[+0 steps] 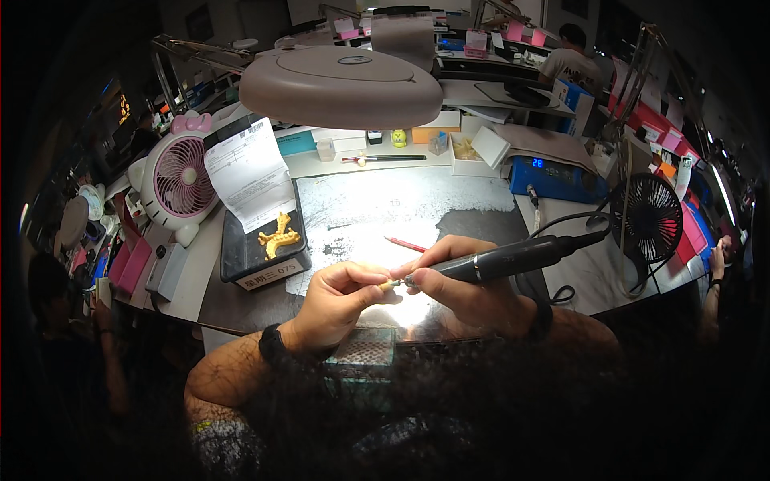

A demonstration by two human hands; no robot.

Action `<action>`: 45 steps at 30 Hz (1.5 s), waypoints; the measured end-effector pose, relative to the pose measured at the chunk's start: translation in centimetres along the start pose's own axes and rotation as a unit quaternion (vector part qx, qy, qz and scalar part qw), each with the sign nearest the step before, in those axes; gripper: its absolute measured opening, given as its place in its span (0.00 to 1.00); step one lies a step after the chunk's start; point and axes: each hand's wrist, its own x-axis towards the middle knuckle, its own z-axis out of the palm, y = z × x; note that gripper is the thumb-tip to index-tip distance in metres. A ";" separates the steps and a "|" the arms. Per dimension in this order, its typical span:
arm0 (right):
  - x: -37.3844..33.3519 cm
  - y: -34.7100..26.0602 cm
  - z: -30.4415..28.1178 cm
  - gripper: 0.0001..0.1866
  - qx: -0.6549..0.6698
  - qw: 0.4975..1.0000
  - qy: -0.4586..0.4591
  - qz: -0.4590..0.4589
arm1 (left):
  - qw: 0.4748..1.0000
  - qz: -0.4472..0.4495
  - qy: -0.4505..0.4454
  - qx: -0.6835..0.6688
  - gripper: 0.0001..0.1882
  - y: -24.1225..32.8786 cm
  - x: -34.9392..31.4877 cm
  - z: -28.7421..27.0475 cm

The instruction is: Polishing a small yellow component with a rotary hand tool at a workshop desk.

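Observation:
My left hand [327, 303] pinches a small yellowish piece [387, 286] between thumb and fingertips; its exact kind is too small to tell. My right hand [469, 290] is closed around a black rotary handpiece [517, 258], held like a pen and tilted, with its cord leading off to the right. The handpiece's tip meets or nearly meets the small piece under bright light. Just beyond my fingers lies a red pencil [405, 244]. To the left, golden dental models [280, 237] rest in a black tray [233, 270] with a printed paper slip [250, 176] leaning in it.
A large lamp head [341, 86] hangs over the bench. At left stands a pink and white fan [178, 172]; at right, a black fan [646, 215] and a blue control box [553, 179]. Small boxes [477, 154] line the back. Other people sit left, right and behind.

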 end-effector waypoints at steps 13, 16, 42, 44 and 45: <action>0.2 0.2 -0.1 0.06 -0.020 0.999 -0.012 -0.028 | 1.000 0.003 -0.006 0.006 0.07 0.2 0.1 0.2; 0.1 0.3 -0.1 0.06 -0.025 0.999 -0.008 -0.026 | 1.000 0.004 -0.007 0.000 0.07 0.1 0.1 0.1; -0.1 0.5 -0.1 0.07 -0.029 0.999 -0.009 -0.021 | 1.000 -0.006 0.006 0.009 0.07 0.4 0.1 0.4; 0.1 0.2 0.1 0.07 -0.028 0.999 -0.006 -0.028 | 1.000 -0.008 -0.006 0.010 0.07 0.3 0.0 0.2; 0.1 0.1 0.1 0.07 -0.028 0.999 -0.002 -0.034 | 1.000 -0.006 -0.006 0.015 0.07 0.2 0.0 0.1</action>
